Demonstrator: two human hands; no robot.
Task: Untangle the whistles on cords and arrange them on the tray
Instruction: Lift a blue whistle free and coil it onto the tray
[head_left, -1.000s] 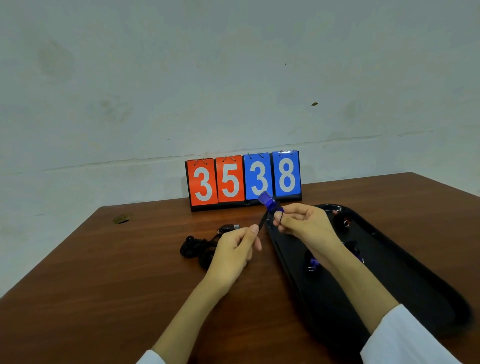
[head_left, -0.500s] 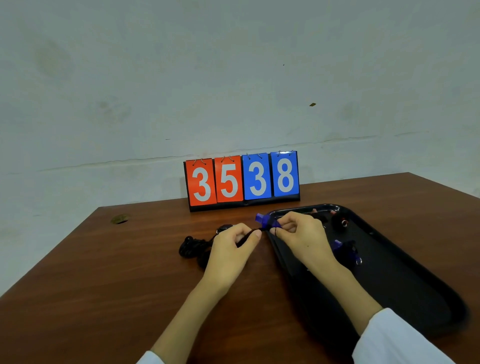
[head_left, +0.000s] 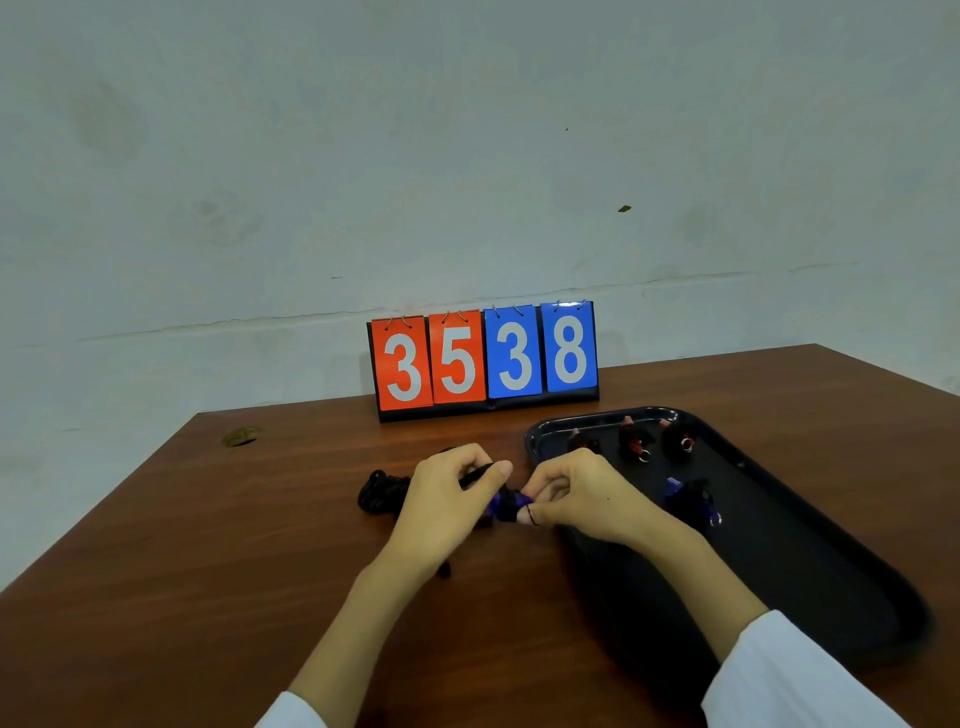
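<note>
Blue whistle pinched in right hand, its black cord gripped in left hand, just left of tray.

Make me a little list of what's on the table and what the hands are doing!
left hand: pinches the black cord
right hand: pinches the blue whistle
cord tangle: on the wooden table, left of the hands
black tray: on the right
red whistles: three, at the tray's far end
second blue whistle: on the tray, nearer
flip scoreboard: reads 3538, at the back
</note>
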